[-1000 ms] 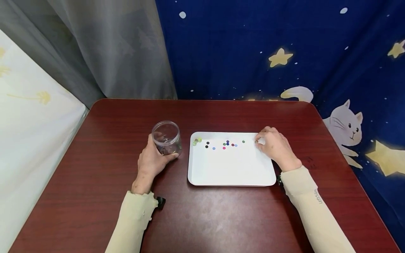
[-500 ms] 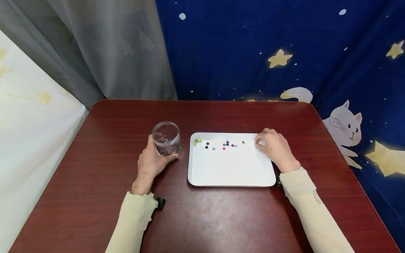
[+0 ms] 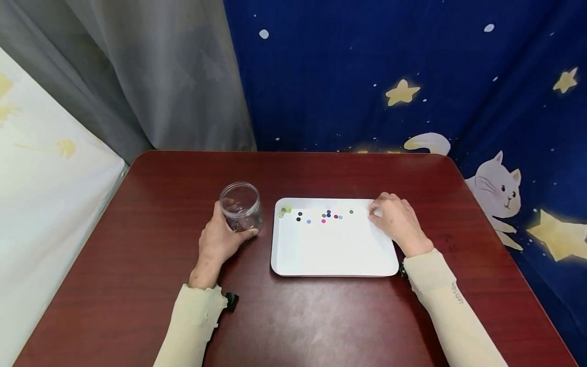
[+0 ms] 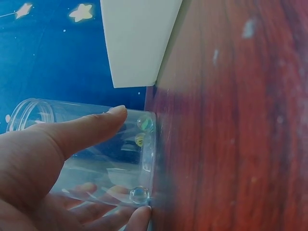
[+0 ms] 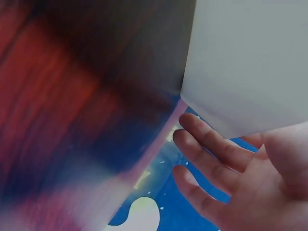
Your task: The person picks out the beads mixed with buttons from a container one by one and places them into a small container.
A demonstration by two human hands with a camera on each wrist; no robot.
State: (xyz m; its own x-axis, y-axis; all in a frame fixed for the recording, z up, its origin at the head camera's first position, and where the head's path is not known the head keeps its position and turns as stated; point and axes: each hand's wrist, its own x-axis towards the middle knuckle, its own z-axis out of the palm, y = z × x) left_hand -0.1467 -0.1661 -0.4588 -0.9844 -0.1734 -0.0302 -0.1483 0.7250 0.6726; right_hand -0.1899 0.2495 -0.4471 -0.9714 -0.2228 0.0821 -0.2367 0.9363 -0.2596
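**Small round beads, a light jar, a shallow tray**

Little has moved since a second ago: both your hands sit where they were, only the view has tipped down slightly. Your right hand [image 3: 398, 221] rests at the far right corner of the white tray [image 3: 335, 257], fingers curled together over something there; whether they pinch a bead I cannot tell. The beads [image 3: 324, 216] lie scattered along the tray's far edge. They look hard, smooth and apt to roll, so pinch each from above between thumb and fingertip. Your left hand [image 3: 220, 239] wraps the clear jar [image 3: 240, 206] just left of the tray, thumb and fingers clamped on its wall. It looks light and slick; a few beads [image 4: 140, 139] sit at its bottom. Everything stands on the red-brown table [image 3: 293, 316].
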